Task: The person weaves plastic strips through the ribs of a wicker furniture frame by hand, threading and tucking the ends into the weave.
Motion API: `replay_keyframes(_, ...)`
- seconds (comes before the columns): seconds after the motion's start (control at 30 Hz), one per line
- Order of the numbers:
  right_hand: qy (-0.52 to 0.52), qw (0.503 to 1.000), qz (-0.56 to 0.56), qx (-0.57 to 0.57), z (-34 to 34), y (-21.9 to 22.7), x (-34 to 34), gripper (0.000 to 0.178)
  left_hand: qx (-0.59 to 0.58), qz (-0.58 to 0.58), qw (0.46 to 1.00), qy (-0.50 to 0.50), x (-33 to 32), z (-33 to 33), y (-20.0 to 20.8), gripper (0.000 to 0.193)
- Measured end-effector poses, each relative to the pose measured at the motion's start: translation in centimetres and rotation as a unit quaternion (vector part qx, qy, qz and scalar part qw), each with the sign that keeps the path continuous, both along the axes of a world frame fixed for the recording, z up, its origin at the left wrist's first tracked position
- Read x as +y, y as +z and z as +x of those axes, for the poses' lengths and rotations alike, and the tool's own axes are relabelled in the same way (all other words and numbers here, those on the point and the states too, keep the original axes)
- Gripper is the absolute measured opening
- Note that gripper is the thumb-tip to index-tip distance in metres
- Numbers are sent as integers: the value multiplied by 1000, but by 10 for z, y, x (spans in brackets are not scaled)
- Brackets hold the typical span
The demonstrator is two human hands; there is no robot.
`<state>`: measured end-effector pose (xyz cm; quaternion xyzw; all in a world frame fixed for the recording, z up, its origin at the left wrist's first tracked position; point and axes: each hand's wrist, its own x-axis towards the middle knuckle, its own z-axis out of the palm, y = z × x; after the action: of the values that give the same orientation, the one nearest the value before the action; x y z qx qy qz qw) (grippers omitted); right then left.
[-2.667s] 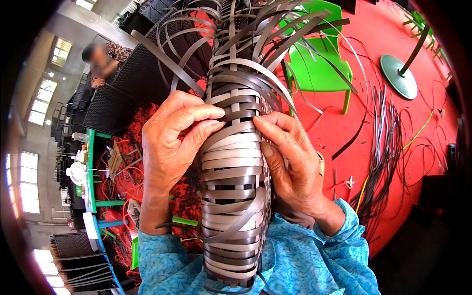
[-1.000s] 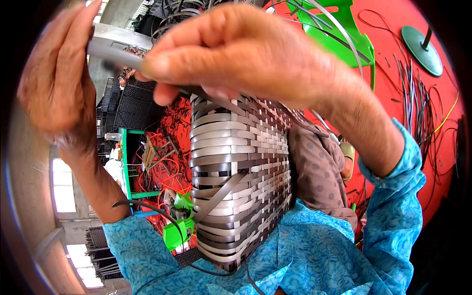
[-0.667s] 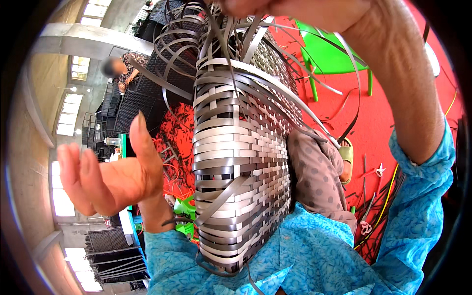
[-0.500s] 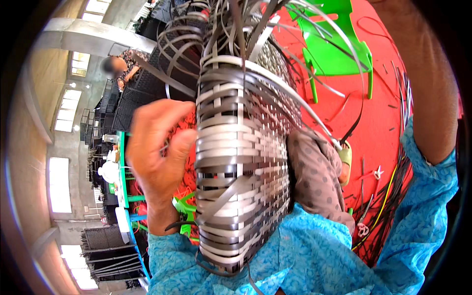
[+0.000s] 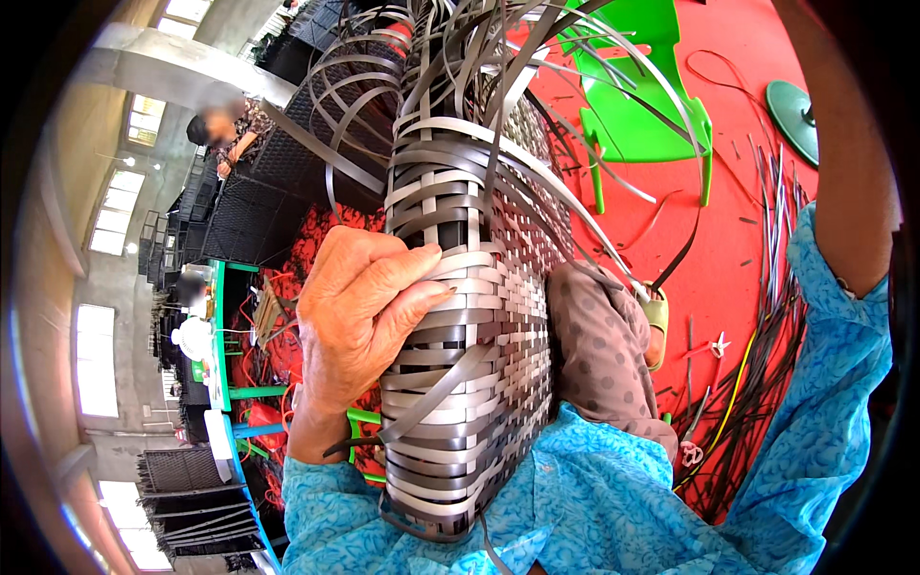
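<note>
A half-woven basket of black, grey and white flat plastic strips lies across my lap, one narrow side turned up. My left hand comes over its left edge, thumb and forefinger closed on a pale woven strip near the middle of that side. At the far end, long loose strips fan and curl outward. A grey strip slants across the weave below my left hand. My right arm reaches up along the right rim, its hand outside the picture.
On the red floor stand a green plastic chair and a round dark-green base. Scissors, pliers and a heap of strips lie at right. Another person sits far left by black woven panels.
My left hand has moved right from beside the basket onto its upper side, and its fingers have closed on the weave. My right arm remains raised, its hand out of view.
</note>
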<state>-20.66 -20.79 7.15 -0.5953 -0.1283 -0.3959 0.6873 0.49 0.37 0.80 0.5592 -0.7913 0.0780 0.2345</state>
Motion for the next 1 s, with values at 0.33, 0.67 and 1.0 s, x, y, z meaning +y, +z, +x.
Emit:
replay_keyframes(0.33, 19, 999, 12, 43, 12, -5, 10, 22, 32, -7, 999, -6, 1, 2, -3, 29)
replay_keyframes(0.67, -41, 966, 31, 252, -8, -80, 43, 24, 25, -52, 998, 26, 10, 8, -11, 27)
replay_keyframes(1.0, -34, 993, 111, -36, -60, -111, 56, 20, 58, -56, 997, -4, 7, 9, -12, 27)
